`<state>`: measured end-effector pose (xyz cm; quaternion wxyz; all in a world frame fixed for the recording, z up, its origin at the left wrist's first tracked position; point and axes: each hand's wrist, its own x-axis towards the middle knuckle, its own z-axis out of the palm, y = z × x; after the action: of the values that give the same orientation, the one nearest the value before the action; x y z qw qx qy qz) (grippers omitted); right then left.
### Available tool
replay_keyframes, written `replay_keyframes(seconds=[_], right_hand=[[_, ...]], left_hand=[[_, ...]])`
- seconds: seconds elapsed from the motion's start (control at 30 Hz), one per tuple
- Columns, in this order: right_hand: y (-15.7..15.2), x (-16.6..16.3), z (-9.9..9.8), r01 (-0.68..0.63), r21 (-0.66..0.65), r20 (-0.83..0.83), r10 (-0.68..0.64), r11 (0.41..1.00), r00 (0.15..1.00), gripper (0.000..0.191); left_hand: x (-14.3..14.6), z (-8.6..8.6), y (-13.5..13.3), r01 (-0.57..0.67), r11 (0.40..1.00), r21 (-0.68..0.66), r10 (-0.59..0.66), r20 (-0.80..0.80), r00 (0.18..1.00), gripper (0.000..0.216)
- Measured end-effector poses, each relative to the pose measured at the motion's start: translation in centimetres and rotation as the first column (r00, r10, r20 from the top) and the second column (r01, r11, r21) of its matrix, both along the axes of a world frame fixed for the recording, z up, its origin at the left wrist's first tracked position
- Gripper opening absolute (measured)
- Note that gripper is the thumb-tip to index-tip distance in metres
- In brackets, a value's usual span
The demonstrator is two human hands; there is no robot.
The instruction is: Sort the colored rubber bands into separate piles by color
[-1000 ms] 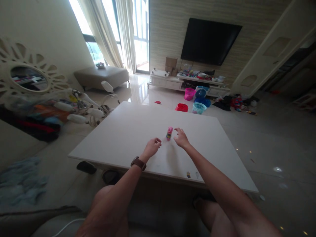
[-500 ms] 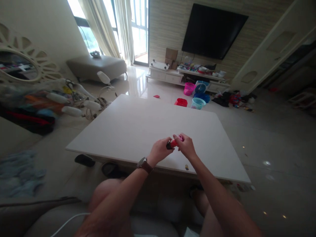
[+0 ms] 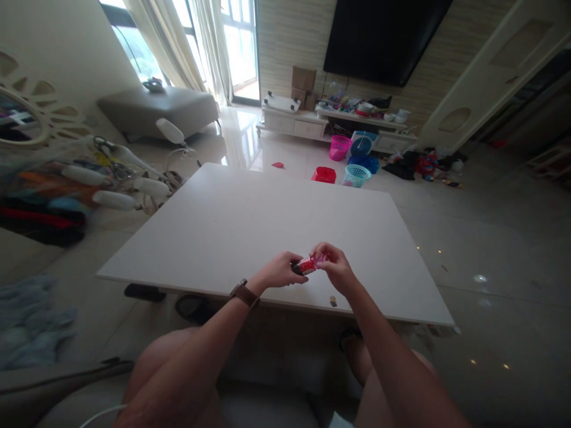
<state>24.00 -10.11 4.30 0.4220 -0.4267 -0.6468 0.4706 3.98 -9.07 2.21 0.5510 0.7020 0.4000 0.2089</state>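
Observation:
Over the near part of the white table point(image 3: 250, 220), both of my hands meet at a small dark, bottle-shaped item with a red label point(image 3: 306, 266). My left hand point(image 3: 282, 270) is closed round its dark end, and a watch is on that wrist. At the item's other end, my right hand point(image 3: 334, 266) pinches a thin pink piece point(image 3: 319, 260) that looks like film or wrapping. I cannot tell whether the pink piece is attached to the item. A tiny yellow-and-blue figure point(image 3: 332, 301) lies near the table's front edge, below my right hand.
On the floor past the table stand a red bin point(image 3: 323, 174), a light-blue basket point(image 3: 357, 175) and a pink basket point(image 3: 339, 147). A lamp with several white shades point(image 3: 151, 188) is close to the table's left side. A low cabinet point(image 3: 307, 128) runs along the far wall.
The hands have drawn slightly apart, and the left has moved left with the dark item. More of the red label and the pink piece now shows between them. The camera view has shifted.

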Motion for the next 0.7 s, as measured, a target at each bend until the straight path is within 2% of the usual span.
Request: replay_keyframes(seconds=[0.07, 0.13, 0.2, 0.3, 0.37, 0.43, 0.5, 0.6, 0.7], right_hand=[[0.6, -1.3, -0.6, 0.212, -0.009, 0.037, -0.211, 0.977, 0.977, 0.028], [1.0, -2.0, -1.2, 0.315, 0.023, 0.162, -0.314, 0.949, 0.935, 0.033], [1.1, -1.9, -1.7, 0.296, 0.040, 0.281, -0.295, 0.954, 0.913, 0.039], [1.2, -0.7, -2.2, 0.143, 0.010, 0.314, -0.139, 0.990, 0.939, 0.038], [1.6, -0.1, -2.2, 0.025, 0.006, 0.251, -0.026, 1.000, 0.968, 0.032], [2.4, 0.2, -1.9, -0.053, 0.013, 0.166, 0.050, 0.998, 0.985, 0.031], [3.4, 0.2, -1.3, -0.107, 0.014, 0.069, 0.106, 0.994, 0.992, 0.031], [4.6, 0.0, -0.5, -0.205, 0.009, -0.045, 0.205, 0.979, 0.978, 0.034], [5.2, 0.1, -0.3, -0.251, 0.001, -0.100, 0.249, 0.968, 0.963, 0.035]], left_hand=[[0.3, 0.1, -0.1, -0.010, 0.998, 0.070, 0.009, 0.007, 1.000, 0.024], [0.4, 0.2, -0.3, -0.051, 0.988, 0.143, 0.051, 0.003, 0.999, 0.030], [0.0, 0.1, -0.3, -0.106, 0.977, 0.186, 0.112, -0.025, 0.993, 0.038], [-0.7, -0.3, -0.3, -0.150, 0.973, 0.174, 0.168, -0.090, 0.982, 0.043], [-1.1, -0.4, -0.2, -0.169, 0.984, 0.054, 0.174, -0.091, 0.981, 0.044], [-1.4, -0.1, 0.2, -0.184, 0.975, -0.125, 0.179, -0.052, 0.983, 0.048], [-1.9, 0.5, 0.9, -0.161, 0.952, -0.262, 0.164, -0.011, 0.986, 0.053], [-2.7, 1.0, 2.2, -0.090, 0.915, -0.394, 0.126, 0.066, 0.990, 0.053], [-3.2, 0.2, 3.3, -0.028, 0.851, -0.525, 0.135, 0.167, 0.977, 0.050]])
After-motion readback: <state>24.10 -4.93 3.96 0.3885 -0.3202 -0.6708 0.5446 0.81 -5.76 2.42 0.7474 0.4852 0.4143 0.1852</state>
